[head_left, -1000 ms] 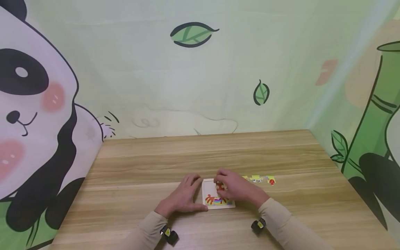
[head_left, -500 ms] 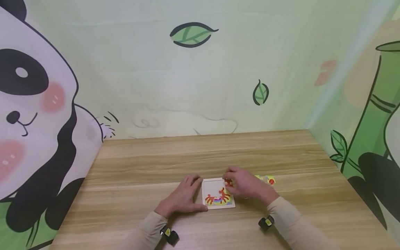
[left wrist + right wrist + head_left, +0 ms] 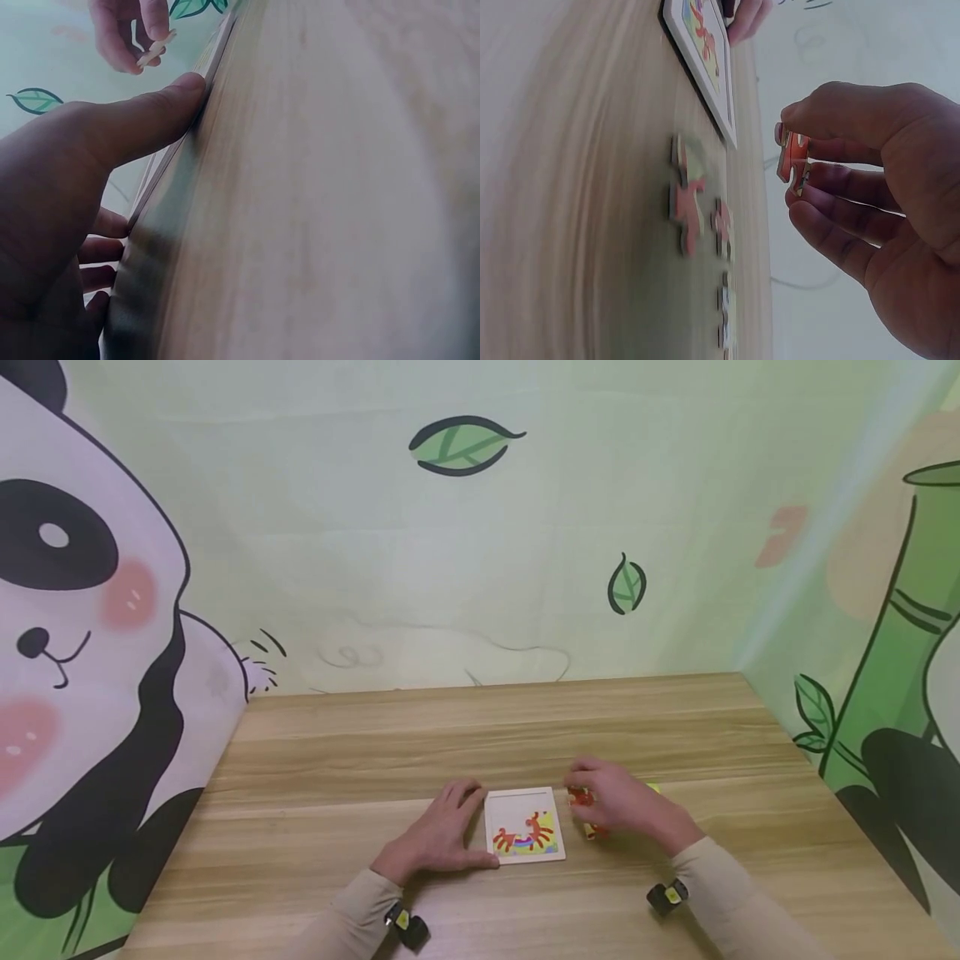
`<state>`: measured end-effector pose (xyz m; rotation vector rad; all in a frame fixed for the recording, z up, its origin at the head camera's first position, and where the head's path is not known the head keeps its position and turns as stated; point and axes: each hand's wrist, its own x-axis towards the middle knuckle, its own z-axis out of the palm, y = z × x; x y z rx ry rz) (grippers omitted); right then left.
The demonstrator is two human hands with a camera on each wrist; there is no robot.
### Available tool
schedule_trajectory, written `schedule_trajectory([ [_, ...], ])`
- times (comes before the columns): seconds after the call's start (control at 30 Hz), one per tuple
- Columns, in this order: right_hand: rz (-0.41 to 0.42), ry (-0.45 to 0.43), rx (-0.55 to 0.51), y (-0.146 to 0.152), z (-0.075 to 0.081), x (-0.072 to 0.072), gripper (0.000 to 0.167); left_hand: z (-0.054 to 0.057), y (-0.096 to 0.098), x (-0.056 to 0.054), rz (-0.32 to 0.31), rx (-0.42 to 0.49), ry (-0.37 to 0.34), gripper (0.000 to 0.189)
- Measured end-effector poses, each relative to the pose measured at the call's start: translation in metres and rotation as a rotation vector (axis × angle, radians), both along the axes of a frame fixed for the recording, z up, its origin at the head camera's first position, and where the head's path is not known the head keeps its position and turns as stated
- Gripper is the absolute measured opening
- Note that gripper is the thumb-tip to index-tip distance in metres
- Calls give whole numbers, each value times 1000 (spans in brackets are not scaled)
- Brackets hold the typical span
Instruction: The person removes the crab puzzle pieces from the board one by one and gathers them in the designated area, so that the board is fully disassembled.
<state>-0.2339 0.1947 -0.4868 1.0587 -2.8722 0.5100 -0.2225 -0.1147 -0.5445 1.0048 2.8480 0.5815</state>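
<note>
A white-framed puzzle tray (image 3: 524, 792) lies flat on the table, red-and-yellow picture pieces filling its lower part. The left hand (image 3: 442, 831) rests along the tray's left side, its straight thumb at the near left corner and its fingertips by the far left corner. To the right of the tray, the right hand (image 3: 626, 802) pinches a red puzzle piece (image 3: 795, 157) between thumb and fingers, raised off the table. Beneath that hand, a loose red-and-yellow puzzle piece (image 3: 686, 199) lies on the tabletop.
More loose pieces lie beyond, among them a red puzzle piece (image 3: 722, 229) and a pale puzzle piece (image 3: 726, 315). The wooden table (image 3: 360, 743) meets a printed wall (image 3: 337, 527) at its far edge. A small black camera sits on each wrist.
The right hand has moved right with the red puzzle piece, from above the tray to beside it, uncovering the tray's right side. The left hand stays in place.
</note>
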Motion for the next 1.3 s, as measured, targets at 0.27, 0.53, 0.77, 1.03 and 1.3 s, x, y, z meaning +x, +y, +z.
schedule_trajectory([
  [0.27, -23, -23, -8, 20, -2, 6, 25, -1, 0, 0, 3, -1, -5, 105],
  [0.53, -8, 15, -6, 36, -10, 12, 18, 0, -1, 1, 1, 8, 4, 105],
  [0.77, -10, 29, 10, 46, -16, 20, 17, -1, -1, 0, -8, 5, 14, 105],
  [1.03, -36, 29, 25, 54, -24, 23, 20, -1, -1, 0, -4, 0, 15, 104],
  [1.3, -33, 39, 43, 58, -27, 23, 19, 1, -1, 1, 2, 5, -2, 103],
])
